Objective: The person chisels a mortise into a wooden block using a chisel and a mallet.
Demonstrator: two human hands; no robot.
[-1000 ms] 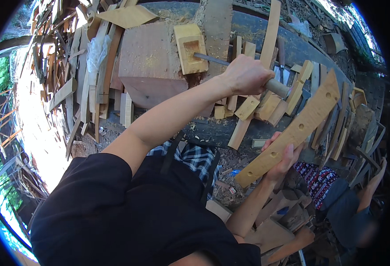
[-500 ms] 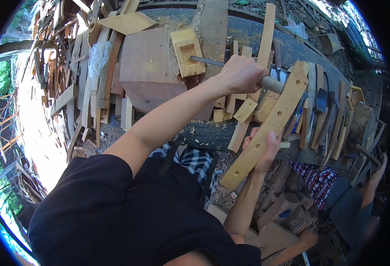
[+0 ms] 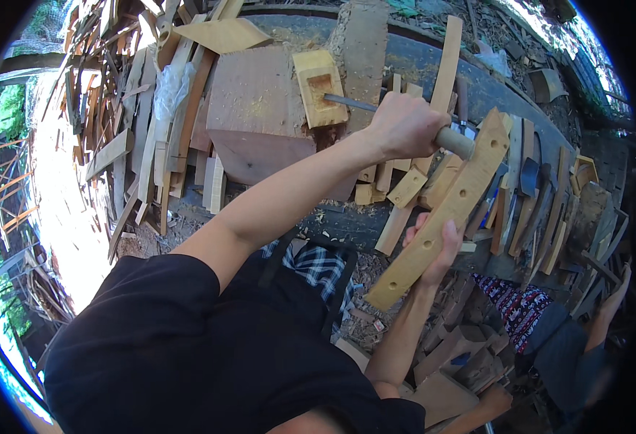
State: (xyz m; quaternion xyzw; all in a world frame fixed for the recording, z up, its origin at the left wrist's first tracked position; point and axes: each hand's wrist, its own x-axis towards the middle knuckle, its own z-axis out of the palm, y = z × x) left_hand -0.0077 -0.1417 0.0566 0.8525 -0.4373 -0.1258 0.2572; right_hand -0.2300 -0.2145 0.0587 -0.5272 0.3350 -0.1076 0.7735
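Note:
My left hand (image 3: 409, 124) is closed around a chisel, its pale round handle (image 3: 457, 143) sticking out to the right. The chisel's narrow metal blade (image 3: 351, 103) points left, its tip in the recess of a small yellow wooden block (image 3: 325, 114). That block rests against a large reddish-brown timber block (image 3: 260, 108). In my right hand (image 3: 444, 253) is a long flat wooden bar (image 3: 444, 210) with several round holes, gripped near its lower half and slanting up to the right. The bar's edge lies close to the handle's butt; I cannot tell whether they touch.
Wood strips (image 3: 151, 137) and a crumpled clear plastic bag (image 3: 172, 90) lie at the left. Several tools and offcuts (image 3: 528, 177) line the bench's right side. Another person's patterned cloth (image 3: 513, 311) and arm show at the lower right, beside stacked wood pieces (image 3: 452, 354).
The whole view has shifted slightly, so the bench appears farther right and lower. More of the chisel handle's butt shows beside the bar. Both hands keep their holds.

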